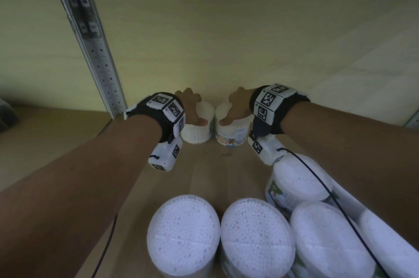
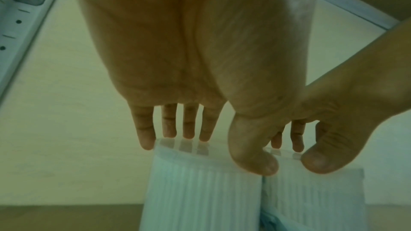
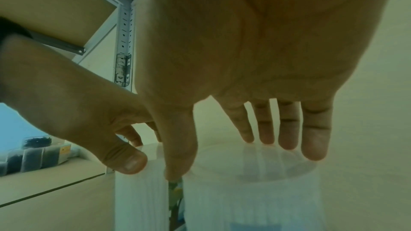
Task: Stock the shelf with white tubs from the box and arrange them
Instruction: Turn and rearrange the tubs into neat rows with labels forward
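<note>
Two white tubs of cotton buds stand side by side at the back of the wooden shelf (image 1: 204, 171). My left hand (image 1: 194, 112) arches over the left tub (image 1: 196, 133). In the left wrist view the left hand (image 2: 222, 152) has its fingertips (image 2: 188, 133) on the lid's far rim and its thumb on the near side of the left tub (image 2: 200, 198). My right hand (image 1: 231, 112) holds the right tub (image 1: 231, 136) the same way. The right wrist view shows the right hand (image 3: 227, 157) spanning the right tub (image 3: 251, 199).
Several more white tubs (image 1: 183, 237) stand in the shelf's front rows, under my right forearm. A perforated metal upright (image 1: 90, 39) rises at the left, and the pale back wall (image 1: 226, 28) is just behind the two tubs. Dark packs (image 3: 33, 157) sit on the neighbouring shelf at left.
</note>
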